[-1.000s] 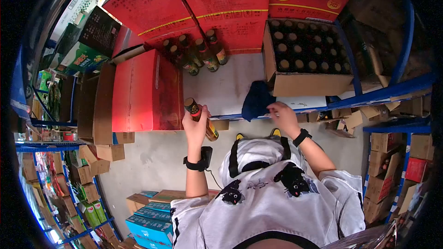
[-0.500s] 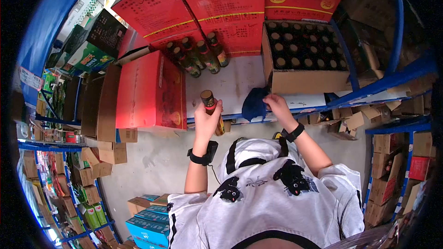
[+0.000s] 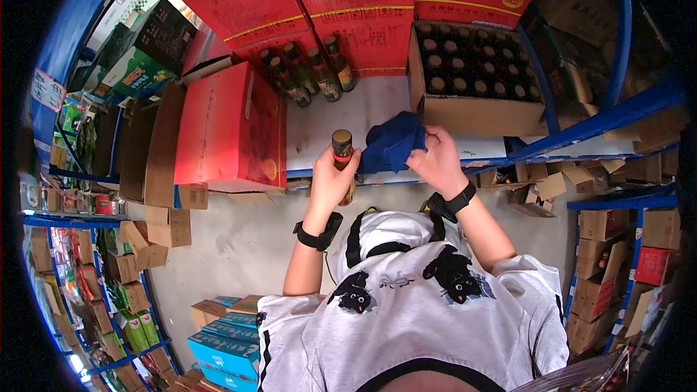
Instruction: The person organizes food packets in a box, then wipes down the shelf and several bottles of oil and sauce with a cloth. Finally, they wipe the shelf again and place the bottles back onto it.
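Observation:
My left hand (image 3: 332, 180) is closed around a glass bottle (image 3: 343, 147) with a dark cap, held upright in front of the shelf edge. A dark blue cloth (image 3: 394, 142) is gripped in my right hand (image 3: 439, 161), its near side bunched between thumb and fingers. The cloth hangs close to the bottle's right side; whether they touch I cannot tell. Behind, several similar bottles (image 3: 324, 76) stand on the white shelf (image 3: 377, 105) against red cartons. To the right sits an open cardboard box (image 3: 483, 112) filled with capped bottles.
A red carton (image 3: 229, 131) stands on the shelf to the left. Tall red cartons (image 3: 363, 22) line the back. A blue rack beam (image 3: 602, 127) crosses at right. Blue boxes (image 3: 225, 352) are stacked on the floor at lower left, and shelving flanks both sides.
My right hand has raised the blue cloth from the shelf edge and brought it left, closer to the bottle. My left hand has shifted slightly right and up with the bottle.

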`<control>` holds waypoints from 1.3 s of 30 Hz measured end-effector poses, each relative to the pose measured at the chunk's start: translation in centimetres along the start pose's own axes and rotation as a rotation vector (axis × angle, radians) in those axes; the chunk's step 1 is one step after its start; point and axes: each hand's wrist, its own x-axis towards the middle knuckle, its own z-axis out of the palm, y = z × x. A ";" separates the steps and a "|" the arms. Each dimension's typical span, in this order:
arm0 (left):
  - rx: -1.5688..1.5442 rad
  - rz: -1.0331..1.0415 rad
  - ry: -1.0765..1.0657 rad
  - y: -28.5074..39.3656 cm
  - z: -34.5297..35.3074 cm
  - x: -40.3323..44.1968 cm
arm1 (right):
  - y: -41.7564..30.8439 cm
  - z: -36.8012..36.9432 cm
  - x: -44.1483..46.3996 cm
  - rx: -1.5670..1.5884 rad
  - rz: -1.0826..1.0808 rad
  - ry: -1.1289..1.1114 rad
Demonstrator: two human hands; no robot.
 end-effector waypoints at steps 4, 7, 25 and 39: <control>0.079 0.083 -0.006 1.4 0.4 0.4 | 0.9 3.6 -0.3 -0.107 -0.175 -0.247; -0.031 0.084 -0.064 1.9 1.0 0.4 | 1.3 4.4 0.2 -0.499 -0.395 -0.418; 0.105 0.326 -0.103 3.0 3.5 2.9 | 1.7 5.8 -4.1 -1.292 -1.068 0.307; -0.289 0.373 -0.261 -2.2 7.1 20.3 | 1.6 -0.2 -8.5 -0.996 -0.862 0.492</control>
